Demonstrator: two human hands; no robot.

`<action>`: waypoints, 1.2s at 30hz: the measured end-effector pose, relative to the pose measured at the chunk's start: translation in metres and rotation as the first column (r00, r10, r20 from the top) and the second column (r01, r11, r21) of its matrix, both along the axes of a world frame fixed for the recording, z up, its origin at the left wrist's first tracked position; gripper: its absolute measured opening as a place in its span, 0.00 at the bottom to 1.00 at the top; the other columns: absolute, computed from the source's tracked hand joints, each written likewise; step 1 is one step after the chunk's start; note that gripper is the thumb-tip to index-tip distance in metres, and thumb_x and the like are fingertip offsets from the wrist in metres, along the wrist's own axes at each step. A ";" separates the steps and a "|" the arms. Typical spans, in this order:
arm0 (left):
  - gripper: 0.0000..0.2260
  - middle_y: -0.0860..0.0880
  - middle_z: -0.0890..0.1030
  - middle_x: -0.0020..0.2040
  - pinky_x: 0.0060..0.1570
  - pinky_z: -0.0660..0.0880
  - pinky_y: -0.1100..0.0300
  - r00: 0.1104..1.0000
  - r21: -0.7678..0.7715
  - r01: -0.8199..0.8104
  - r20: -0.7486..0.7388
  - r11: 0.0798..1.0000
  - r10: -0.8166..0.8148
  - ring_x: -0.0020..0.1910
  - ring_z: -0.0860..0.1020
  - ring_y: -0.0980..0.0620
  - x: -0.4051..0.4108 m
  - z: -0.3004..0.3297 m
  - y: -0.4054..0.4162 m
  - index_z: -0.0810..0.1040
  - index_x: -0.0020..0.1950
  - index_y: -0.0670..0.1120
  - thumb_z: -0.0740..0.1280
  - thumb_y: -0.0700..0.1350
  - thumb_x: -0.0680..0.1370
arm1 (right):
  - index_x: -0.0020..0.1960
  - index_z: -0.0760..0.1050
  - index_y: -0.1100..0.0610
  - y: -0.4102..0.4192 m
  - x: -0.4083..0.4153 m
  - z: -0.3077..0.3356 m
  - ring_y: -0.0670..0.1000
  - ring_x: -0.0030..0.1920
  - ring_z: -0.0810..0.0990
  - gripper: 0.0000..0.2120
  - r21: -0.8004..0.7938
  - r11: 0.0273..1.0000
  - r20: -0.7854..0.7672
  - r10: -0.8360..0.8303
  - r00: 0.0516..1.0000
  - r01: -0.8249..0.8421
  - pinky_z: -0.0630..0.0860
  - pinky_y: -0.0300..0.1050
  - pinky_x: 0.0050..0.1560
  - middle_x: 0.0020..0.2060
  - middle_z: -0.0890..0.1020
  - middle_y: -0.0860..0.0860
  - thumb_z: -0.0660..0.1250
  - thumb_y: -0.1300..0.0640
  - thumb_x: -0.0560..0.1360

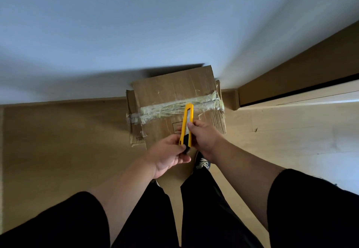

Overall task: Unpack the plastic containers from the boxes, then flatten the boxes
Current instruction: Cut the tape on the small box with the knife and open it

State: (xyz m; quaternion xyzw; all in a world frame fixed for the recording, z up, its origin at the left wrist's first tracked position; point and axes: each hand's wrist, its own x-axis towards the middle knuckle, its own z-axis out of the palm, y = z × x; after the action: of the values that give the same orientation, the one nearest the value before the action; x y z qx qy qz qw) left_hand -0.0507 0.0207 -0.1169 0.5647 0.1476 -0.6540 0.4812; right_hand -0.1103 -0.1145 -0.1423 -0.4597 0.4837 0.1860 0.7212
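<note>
The taped cardboard box (pixel 174 107) sits on the floor against the far wall, probably stiff-walled and light, best held by its edges, while the left hand (pixel 171 156) and right hand (pixel 204 137) both grip the yellow utility knife (pixel 186 126).

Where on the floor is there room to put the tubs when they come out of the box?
Bare floor lies left of the cardboard box, up to the wall. More lies right of the box, below the door frame. It is crowded in front of the box: both hands, left hand and right hand, hold the yellow cutter there, above the shoe.
</note>
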 end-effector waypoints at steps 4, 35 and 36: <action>0.06 0.44 0.79 0.41 0.49 0.78 0.51 0.996 -0.031 -0.072 0.056 0.997 0.074 0.34 0.77 0.49 -0.006 0.007 0.012 0.74 0.52 0.42 0.58 0.38 0.84 | 0.47 0.84 0.54 0.020 0.012 0.003 0.60 0.42 0.82 0.13 -0.050 0.998 -0.021 0.047 0.999 -0.048 0.80 0.64 0.47 0.46 0.86 0.59 0.62 0.52 0.82; 0.19 0.49 0.71 0.26 0.28 0.67 0.56 0.927 -0.080 -0.295 0.217 0.952 0.305 0.22 0.66 0.52 0.012 -0.048 0.116 0.69 0.38 0.45 0.54 0.53 0.85 | 0.57 0.79 0.58 0.132 0.077 -0.022 0.55 0.45 0.86 0.21 -0.022 1.000 -0.074 -0.007 0.997 0.005 0.81 0.56 0.53 0.44 0.86 0.56 0.57 0.43 0.83; 0.19 0.49 0.71 0.26 0.28 0.68 0.57 0.933 -0.103 -0.279 0.205 0.955 0.295 0.22 0.66 0.51 0.012 -0.052 0.119 0.69 0.38 0.44 0.54 0.53 0.84 | 0.55 0.81 0.58 0.133 0.077 -0.027 0.55 0.40 0.84 0.22 -0.043 0.999 -0.089 0.001 0.996 -0.004 0.81 0.54 0.49 0.41 0.84 0.56 0.57 0.42 0.83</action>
State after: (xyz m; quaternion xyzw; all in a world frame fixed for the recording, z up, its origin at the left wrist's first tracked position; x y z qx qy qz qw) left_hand -0.0388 0.1400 -0.1690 0.5875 0.1511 -0.5156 0.6051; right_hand -0.0328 0.0182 -0.1689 -0.4671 0.5186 0.1965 0.6887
